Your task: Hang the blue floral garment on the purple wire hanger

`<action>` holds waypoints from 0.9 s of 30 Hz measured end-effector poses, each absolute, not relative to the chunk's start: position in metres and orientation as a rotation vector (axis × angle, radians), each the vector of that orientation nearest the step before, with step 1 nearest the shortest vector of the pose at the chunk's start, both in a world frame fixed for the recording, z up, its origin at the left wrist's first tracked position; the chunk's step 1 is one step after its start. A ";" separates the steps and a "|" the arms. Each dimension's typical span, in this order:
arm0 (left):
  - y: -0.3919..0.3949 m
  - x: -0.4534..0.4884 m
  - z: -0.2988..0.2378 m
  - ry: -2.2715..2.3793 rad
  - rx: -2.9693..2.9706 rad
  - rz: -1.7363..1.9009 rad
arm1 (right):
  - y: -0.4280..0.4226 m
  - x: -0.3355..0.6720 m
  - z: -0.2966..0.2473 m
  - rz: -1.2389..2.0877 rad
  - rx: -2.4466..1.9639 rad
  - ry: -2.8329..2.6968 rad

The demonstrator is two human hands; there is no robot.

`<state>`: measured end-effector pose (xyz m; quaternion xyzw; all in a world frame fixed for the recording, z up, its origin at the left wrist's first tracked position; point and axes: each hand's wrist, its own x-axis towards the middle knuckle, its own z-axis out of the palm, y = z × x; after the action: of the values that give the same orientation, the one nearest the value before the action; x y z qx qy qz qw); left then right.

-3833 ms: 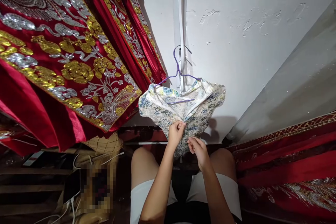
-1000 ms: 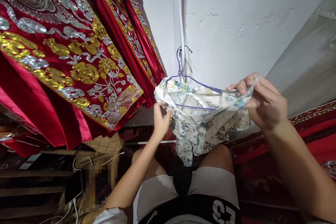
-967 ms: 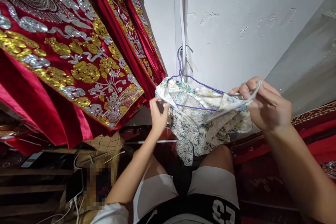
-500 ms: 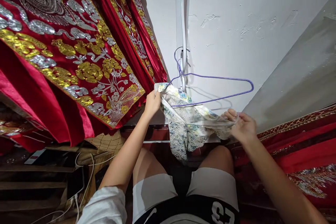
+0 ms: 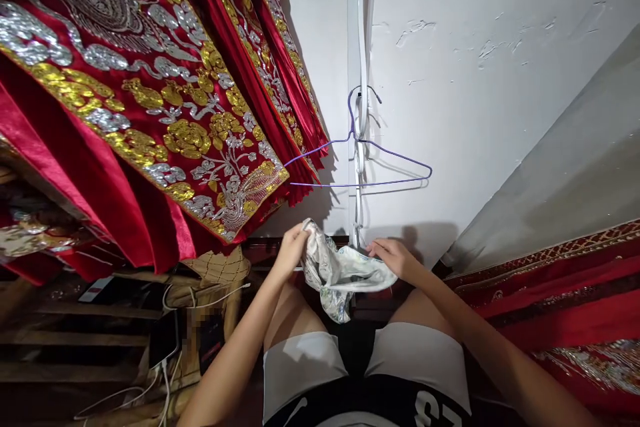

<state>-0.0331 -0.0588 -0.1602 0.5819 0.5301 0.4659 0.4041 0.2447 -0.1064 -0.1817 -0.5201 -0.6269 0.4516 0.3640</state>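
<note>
A pair of light floral shorts (image 5: 333,273), crumpled, hangs between my two hands above my lap. My left hand (image 5: 291,248) is closed on the bunched left end of the fabric. At the other end, my right hand (image 5: 395,257) pinches the edge, with some fingertips hidden behind the cloth. Higher up, a purple wire hanger (image 5: 395,181) hangs by its hook from a white strip (image 5: 364,47) along the wall. Nothing is on the hanger, and the shorts are apart from it, below its bottom bar.
Red garments with gold and silver sequins (image 5: 190,137) hang at the left, reaching the hanger's left end. More red embroidered cloth (image 5: 575,293) is at the right. A slatted wooden rack (image 5: 60,340) at lower left holds a phone (image 5: 164,340) and white cables.
The shorts have come off the hanger and moved down toward my lap. My hands have dropped and drawn closer together. The hanger now hangs bare and has turned.
</note>
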 end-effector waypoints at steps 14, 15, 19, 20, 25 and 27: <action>-0.196 0.020 -0.082 0.975 2.234 0.488 | -0.134 0.219 -0.113 1.637 -1.191 -0.944; -0.191 0.017 -0.078 0.996 2.191 0.600 | -0.136 0.223 -0.109 1.635 -1.223 -0.958; -0.153 0.017 -0.079 0.927 2.029 0.956 | -0.146 0.232 -0.086 1.697 -1.366 -1.226; -0.143 0.019 -0.084 0.826 1.996 0.918 | -0.149 0.234 -0.080 1.728 -1.348 -1.381; -0.109 0.016 -0.129 0.548 1.950 0.413 | -0.165 0.257 -0.045 1.700 -1.132 -1.925; -0.101 0.003 -0.142 0.638 1.946 0.295 | -0.169 0.274 -0.034 1.442 -1.276 -1.888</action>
<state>0.0025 -0.1012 -0.1415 0.8085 0.2650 0.1227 0.5109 0.2739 -0.1687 -0.0335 -0.4614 -0.6829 0.5216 0.2204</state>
